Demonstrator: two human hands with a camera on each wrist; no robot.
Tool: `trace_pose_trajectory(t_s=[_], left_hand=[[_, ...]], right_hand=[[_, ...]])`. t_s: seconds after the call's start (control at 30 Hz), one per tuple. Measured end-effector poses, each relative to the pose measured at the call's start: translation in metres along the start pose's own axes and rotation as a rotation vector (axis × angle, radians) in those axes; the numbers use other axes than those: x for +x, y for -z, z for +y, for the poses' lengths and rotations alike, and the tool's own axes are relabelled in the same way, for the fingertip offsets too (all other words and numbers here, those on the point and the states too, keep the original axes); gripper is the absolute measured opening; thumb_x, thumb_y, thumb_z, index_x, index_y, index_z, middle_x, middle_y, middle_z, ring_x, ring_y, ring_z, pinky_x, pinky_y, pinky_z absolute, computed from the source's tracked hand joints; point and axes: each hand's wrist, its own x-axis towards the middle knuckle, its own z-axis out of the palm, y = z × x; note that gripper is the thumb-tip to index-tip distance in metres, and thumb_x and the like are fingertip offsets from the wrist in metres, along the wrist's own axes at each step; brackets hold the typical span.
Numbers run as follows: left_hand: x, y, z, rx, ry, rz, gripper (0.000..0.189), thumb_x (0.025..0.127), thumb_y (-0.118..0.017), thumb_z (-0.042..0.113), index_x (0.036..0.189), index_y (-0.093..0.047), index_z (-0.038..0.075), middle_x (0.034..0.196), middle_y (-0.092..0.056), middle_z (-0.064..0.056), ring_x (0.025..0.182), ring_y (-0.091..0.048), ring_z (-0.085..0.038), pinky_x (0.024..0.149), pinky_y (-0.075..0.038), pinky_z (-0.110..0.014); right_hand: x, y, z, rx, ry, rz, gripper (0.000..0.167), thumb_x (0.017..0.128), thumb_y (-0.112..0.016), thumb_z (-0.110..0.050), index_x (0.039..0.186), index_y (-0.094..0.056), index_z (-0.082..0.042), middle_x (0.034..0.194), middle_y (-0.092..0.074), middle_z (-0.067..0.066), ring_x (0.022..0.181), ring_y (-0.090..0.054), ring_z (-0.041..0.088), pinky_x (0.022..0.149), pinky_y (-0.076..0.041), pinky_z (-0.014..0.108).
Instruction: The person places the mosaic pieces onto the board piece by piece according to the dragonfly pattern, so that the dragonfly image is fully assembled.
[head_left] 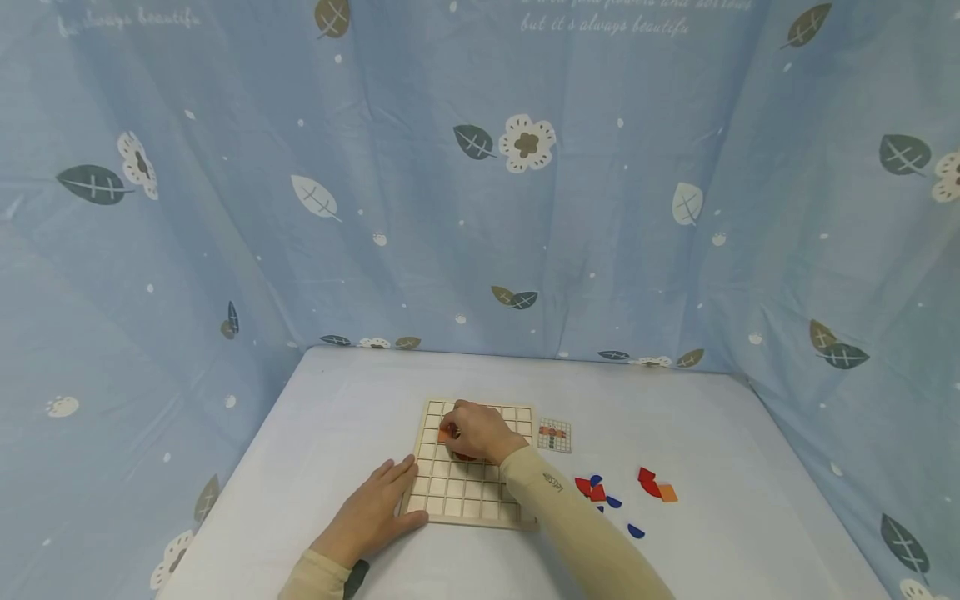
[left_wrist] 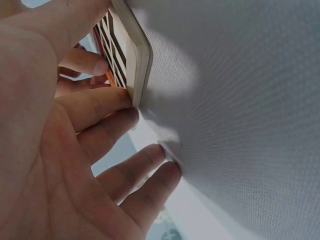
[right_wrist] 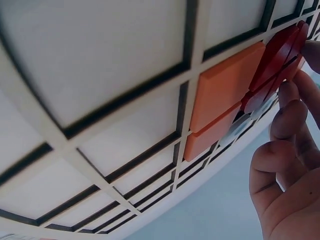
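Observation:
A wooden grid board (head_left: 465, 509) lies on the white table. My left hand (head_left: 372, 510) is spread beside it, straight fingers at the board's left edge and thumb near its front corner; the left wrist view shows fingertips against the board's rim (left_wrist: 143, 65). Over the upper left part of the grid, my right hand (head_left: 480, 430) has curled fingers and pinches a red tile (right_wrist: 301, 37) with a curved edge. Next to that tile sit another red tile (right_wrist: 274, 55) and an orange square tile (right_wrist: 225, 87) in the grid. My right hand hides some tiles in the head view.
A small pattern card (head_left: 555, 435) with a printed grid lies just right of the board. Loose red tiles (head_left: 597, 492) and blue tiles (head_left: 636, 531) lie near my right sleeve. Farther right is an orange tile (head_left: 667, 493) beside red ones. A blue curtain (head_left: 420, 250) surrounds the table.

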Motion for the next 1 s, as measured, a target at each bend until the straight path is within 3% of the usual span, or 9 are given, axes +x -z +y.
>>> trace_pose_trajectory(t_s=[0.63, 1.0], left_hand=[[0.001, -0.001, -0.001, 0.006, -0.004, -0.002, 0.079, 0.090, -0.073, 0.050, 0.145, -0.052, -0.004, 0.154, -0.046, -0.018, 0.139, -0.041, -0.048, 0.113, -0.039, -0.058], [-0.001, 0.002, 0.001, -0.010, -0.010, -0.002, 0.079, 0.090, -0.073, 0.050, 0.145, -0.052, -0.004, 0.153, -0.046, -0.019, 0.139, -0.041, -0.048, 0.113, -0.039, -0.059]], right_hand=[[-0.009, 0.008, -0.002, 0.007, 0.030, 0.003, 0.030, 0.095, -0.070, -0.032, 0.124, -0.072, -0.025, 0.104, -0.063, -0.010, 0.084, -0.059, 0.000, 0.073, -0.056, 0.023], [-0.037, 0.033, -0.012, 0.005, 0.131, 0.151, 0.032, 0.095, -0.072, -0.033, 0.124, -0.072, -0.021, 0.113, -0.069, -0.002, 0.088, -0.065, 0.005, 0.076, -0.059, 0.027]])
